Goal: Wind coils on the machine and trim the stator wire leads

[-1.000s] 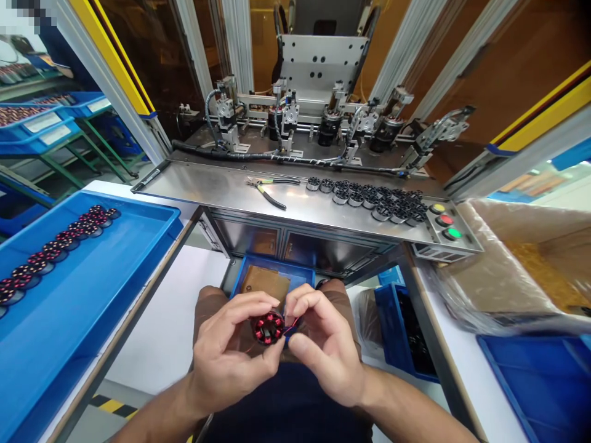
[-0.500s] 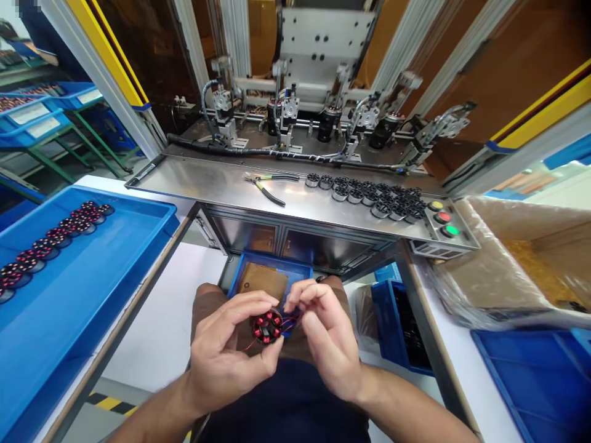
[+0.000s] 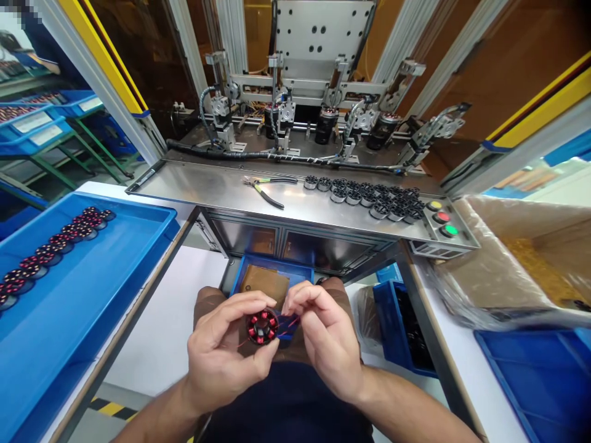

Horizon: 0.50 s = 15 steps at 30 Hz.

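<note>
Between thumb and fingers, my left hand point(image 3: 228, 347) grips a round motor stator point(image 3: 262, 327) wound with red wire, its face turned up toward me. Thin red wire ends point(image 3: 289, 323) run from its right side to my right hand point(image 3: 325, 335), whose fingertips are pinched around them. Another short wire sticks out at the stator's lower left. Both hands are over my lap. Ahead on the metal ledge lie pliers point(image 3: 265, 189) with dark and yellow-green handles, their jaws pointing left. To their right stands a cluster of black and silver stator cores point(image 3: 364, 195).
At left, a blue tray point(image 3: 115, 271) holds a row of wound stators point(image 3: 60, 243). A machine with several spindles point(image 3: 327, 126) stands behind the ledge. Coloured push buttons point(image 3: 447, 230), a plastic-lined carton point(image 3: 489, 264) and blue bins point(image 3: 530, 375) are at right. A person is far left.
My left hand has shifted slightly left with the stator, drawing it a little away from my right hand. The right hand keeps its pinch on the wires. The camera view has moved slightly.
</note>
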### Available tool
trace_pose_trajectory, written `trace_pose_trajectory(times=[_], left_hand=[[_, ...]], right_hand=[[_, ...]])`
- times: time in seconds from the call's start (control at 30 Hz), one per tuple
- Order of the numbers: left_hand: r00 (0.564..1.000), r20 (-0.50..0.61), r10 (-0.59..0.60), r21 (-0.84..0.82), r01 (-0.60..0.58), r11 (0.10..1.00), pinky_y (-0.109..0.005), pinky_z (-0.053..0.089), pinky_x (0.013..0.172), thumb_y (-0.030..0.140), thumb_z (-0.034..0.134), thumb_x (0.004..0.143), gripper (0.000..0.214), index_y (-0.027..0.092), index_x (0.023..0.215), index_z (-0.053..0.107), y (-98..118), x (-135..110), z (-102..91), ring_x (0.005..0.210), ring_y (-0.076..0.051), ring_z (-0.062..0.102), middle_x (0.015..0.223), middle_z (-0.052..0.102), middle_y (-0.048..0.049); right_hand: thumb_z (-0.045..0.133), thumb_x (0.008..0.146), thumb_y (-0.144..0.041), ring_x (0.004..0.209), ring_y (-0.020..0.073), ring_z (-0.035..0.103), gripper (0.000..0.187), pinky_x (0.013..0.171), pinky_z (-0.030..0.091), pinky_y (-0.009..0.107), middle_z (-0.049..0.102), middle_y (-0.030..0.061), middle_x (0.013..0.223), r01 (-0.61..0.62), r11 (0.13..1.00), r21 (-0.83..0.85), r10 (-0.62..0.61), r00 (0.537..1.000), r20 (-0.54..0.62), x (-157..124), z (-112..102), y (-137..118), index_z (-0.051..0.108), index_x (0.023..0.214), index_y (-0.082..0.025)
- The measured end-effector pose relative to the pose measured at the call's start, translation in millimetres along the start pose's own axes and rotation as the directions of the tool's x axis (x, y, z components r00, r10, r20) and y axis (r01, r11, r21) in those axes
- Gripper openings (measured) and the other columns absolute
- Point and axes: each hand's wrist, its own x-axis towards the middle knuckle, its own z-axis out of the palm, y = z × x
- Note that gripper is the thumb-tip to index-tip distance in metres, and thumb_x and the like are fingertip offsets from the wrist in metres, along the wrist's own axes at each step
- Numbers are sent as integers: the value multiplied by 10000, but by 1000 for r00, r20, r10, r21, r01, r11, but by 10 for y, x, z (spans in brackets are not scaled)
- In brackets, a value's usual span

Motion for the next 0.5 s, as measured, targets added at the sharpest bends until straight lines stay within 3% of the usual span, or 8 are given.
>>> trace_pose_trajectory(times=[0.1,0.2,0.37,0.5], left_hand=[[998,7,-69,-82,69,994,-298,634,784,-2,757,665,440,194,1058,722,22,39,-4,906,-216,738,966,769,-86],[995,31,-100,-109,103,989,-291,626,803,-1,771,659,455,190,1069,719,17,38,-11,907,-209,735,984,765,-88],[997,44,-65,-72,68,995,-262,606,849,5,775,652,489,214,1090,712,-1,13,-26,945,-193,727,987,769,-57],[998,58,-24,-3,24,1000,-285,603,859,-6,756,649,524,218,1118,692,-2,-2,-41,936,-199,722,1002,760,-58]], right_hand=[[759,841,-426,818,175,540,281,757,465,310,560,30,867,51,999,-16,-49,995,87,-23,-26,-9,641,967,-204],[699,905,-333,771,168,565,141,721,472,311,583,26,794,111,992,-62,-101,985,141,-19,-11,-56,657,871,-203],[644,939,-224,728,155,567,124,695,466,309,587,13,738,232,960,-158,-220,971,91,-15,25,-109,655,816,-207],[707,905,-297,727,166,586,107,668,489,309,609,28,753,237,956,-173,-223,970,99,9,30,-126,682,858,-204]])
